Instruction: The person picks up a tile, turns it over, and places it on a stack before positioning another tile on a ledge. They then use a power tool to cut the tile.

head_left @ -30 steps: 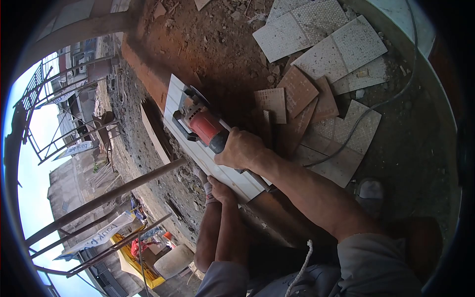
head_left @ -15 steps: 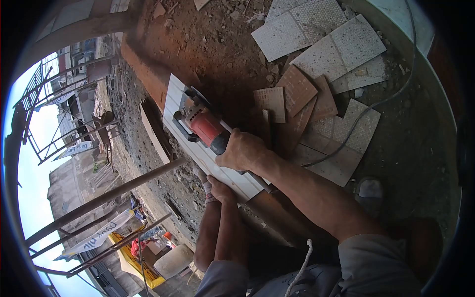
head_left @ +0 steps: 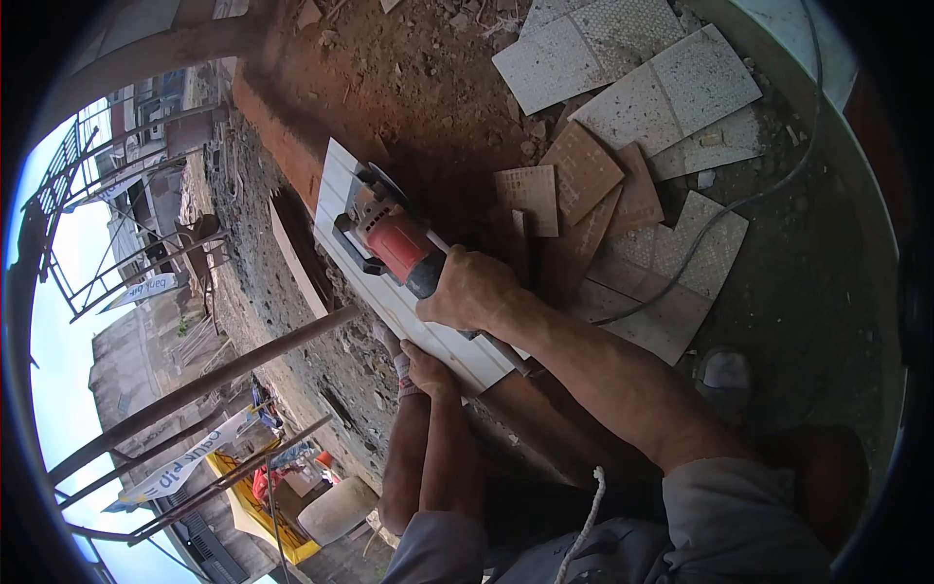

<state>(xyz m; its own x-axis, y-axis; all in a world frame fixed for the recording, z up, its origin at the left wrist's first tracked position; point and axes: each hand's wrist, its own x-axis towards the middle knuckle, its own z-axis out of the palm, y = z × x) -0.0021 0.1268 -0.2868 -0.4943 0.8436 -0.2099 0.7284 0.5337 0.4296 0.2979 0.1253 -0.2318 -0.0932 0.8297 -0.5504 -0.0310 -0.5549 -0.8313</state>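
Observation:
A red and black angle grinder [head_left: 400, 245] lies over a long white tile [head_left: 428, 336], its disc at the tile's upper right edge. My right hand [head_left: 470, 289] is wrapped round the grinder's black rear body. Lower down, my left hand [head_left: 429, 370] grips the tile's lower left edge, with its fingers partly hidden. The tile slants from upper left to lower right. Below my right hand, a dark bar runs along the tile's right side. What the disc touches is too small to tell.
Broken brown tiles [head_left: 582, 173] and speckled pale tiles [head_left: 671, 92] lie on the dirt at the right. A grey cable [head_left: 725, 212] curves across them. A metal pole [head_left: 209, 391] crosses the left side. My shoe [head_left: 726, 372] stands at lower right.
The grinder and my right hand have shifted slightly left in view, along with the tile. The disc now shows more clearly. Both hands keep their hold.

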